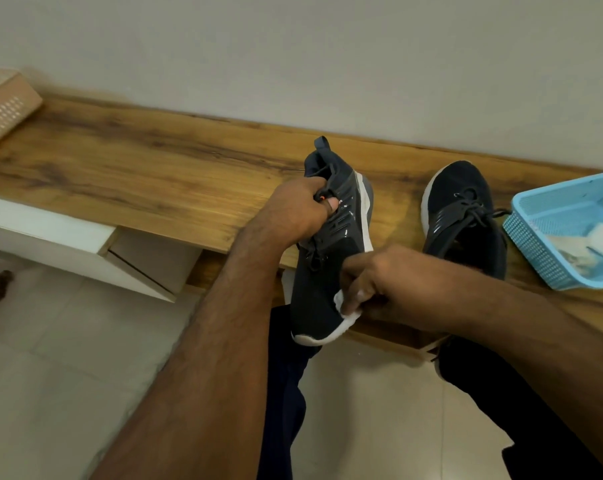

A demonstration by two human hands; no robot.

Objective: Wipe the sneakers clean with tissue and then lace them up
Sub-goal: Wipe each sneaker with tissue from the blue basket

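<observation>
My left hand (298, 211) grips the dark sneaker (322, 268) at its collar; my right hand (379, 284) pinches white tissue (345, 308) against its toe. I can read no writing.

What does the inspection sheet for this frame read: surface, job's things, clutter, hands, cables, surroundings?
Surface: long wood-grain bench top along a pale wall.
Job's things: dark navy sneaker with white sole held over the bench edge; second matching dark sneaker lying on the bench, laces loose; small white tissue wad.
Clutter: light blue perforated plastic basket holding used tissues; beige perforated basket at far end.
Hands: left hand grips the held sneaker near its collar; right hand presses the tissue wad against its toe side.
Cables: nothing seen.
Surroundings: pale tiled floor; white drawer unit under the bench.
</observation>
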